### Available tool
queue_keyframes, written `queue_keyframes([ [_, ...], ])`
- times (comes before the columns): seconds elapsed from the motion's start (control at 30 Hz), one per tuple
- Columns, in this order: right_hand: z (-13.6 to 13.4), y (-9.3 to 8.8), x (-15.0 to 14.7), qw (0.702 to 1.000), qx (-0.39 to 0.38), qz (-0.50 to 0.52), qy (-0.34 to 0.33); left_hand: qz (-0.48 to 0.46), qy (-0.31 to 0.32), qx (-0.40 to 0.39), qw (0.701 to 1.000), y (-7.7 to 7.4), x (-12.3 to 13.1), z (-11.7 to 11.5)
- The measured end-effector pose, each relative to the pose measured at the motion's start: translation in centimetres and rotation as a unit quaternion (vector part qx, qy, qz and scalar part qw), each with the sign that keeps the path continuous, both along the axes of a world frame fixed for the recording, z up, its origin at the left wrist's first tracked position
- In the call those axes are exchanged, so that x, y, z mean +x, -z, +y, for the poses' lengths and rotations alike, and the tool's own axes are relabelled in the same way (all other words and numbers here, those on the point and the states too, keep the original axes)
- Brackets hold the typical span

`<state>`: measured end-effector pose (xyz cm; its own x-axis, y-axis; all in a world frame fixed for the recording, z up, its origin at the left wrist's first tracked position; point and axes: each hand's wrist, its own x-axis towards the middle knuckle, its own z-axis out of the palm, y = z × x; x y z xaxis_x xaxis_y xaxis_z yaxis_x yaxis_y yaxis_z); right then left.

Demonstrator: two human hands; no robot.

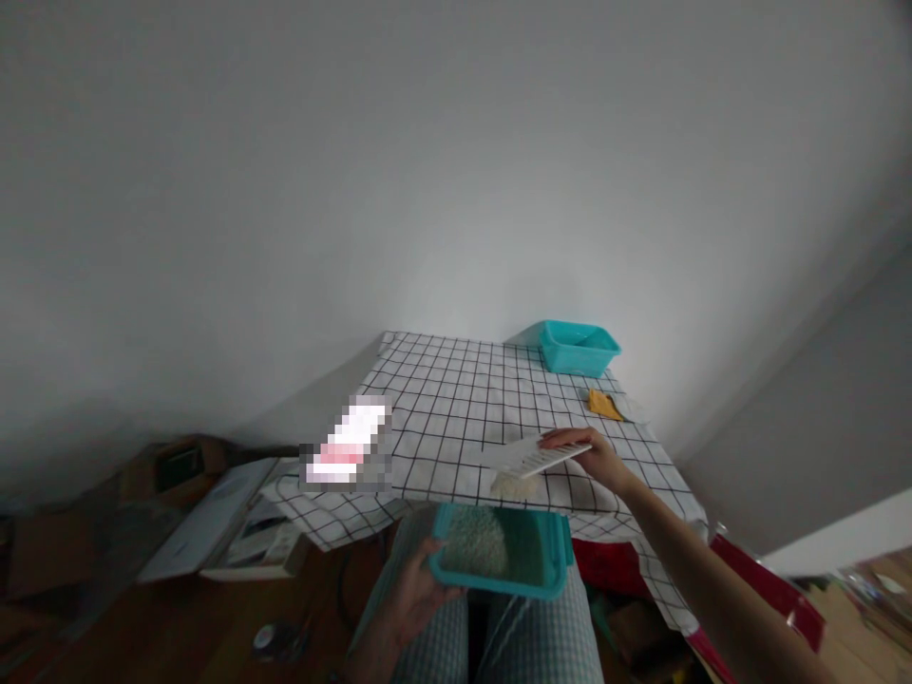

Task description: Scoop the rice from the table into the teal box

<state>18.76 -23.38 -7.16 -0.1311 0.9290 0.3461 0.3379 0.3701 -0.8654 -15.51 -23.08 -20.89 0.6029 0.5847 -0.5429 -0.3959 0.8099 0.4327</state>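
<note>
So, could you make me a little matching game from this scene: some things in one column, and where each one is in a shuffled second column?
Things:
1. Teal tub of pale grains
2. White slotted plastic strip
3. Second teal tub
4. Yellow cloth

Places:
A. Far edge of the checked tablecloth
B. Gripped in the left hand, above the lap
C. Lying on the tablecloth's right side
D. Held in the right hand, over the table

Pairs: 1-B, 2-D, 3-A, 4-C

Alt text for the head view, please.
The right hand holds a white slotted scraper above a pile of white grains on a grid-patterned tablecloth; the left hand grips a teal tray of grains at the table edge.
</note>
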Motion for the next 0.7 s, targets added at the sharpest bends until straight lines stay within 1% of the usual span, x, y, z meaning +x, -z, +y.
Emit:
queue_keyframes([
  [0.07, -0.9, 0.7, 0.9, 0.994, 0.001, -0.022, 0.104, 0.0, -0.001, 0.003, 1.0, -0.4, 0.0, -0.2],
  [0.13, -1.9, 1.4, 0.8, 0.979, -0.009, -0.077, 0.187, 0.0, 0.001, 0.002, 1.0, -0.7, -0.1, -0.4],
  [0.2, -3.0, 1.9, -0.4, 0.959, -0.013, -0.159, 0.235, -0.002, 0.002, 0.0, 1.0, -0.9, -0.1, -0.5],
  [0.23, -3.7, 2.1, -1.4, 0.949, -0.011, -0.204, 0.242, -0.004, 0.002, -0.001, 1.0, -0.9, -0.1, -0.5],
  [0.27, -4.3, 2.2, -2.5, 0.939, -0.007, -0.246, 0.24, -0.004, 0.001, -0.001, 1.0, -0.8, 0.0, -0.5],
  [0.33, -5.6, 2.4, -4.9, 0.928, 0.001, -0.305, 0.215, -0.003, -0.004, 0.004, 1.0, -0.5, 0.0, -0.5],
  [0.4, -6.8, 2.3, -7.1, 0.925, 0.006, -0.331, 0.188, -0.004, -0.007, 0.005, 1.0, -0.1, 0.1, -0.4],
  [0.47, -7.7, 2.2, -8.5, 0.928, 0.008, -0.329, 0.172, -0.017, -0.006, 0.0, 1.0, 0.4, 0.1, -0.2],
  [0.57, -8.8, 2.1, -9.2, 0.941, 0.002, -0.295, 0.164, -0.042, -0.003, -0.002, 0.999, 0.9, 0.1, 0.0],
  [0.7, -9.3, 1.8, -8.0, 0.968, 0.004, -0.213, 0.133, -0.041, 0.001, 0.006, 0.999, 0.9, 0.1, 0.1],
])
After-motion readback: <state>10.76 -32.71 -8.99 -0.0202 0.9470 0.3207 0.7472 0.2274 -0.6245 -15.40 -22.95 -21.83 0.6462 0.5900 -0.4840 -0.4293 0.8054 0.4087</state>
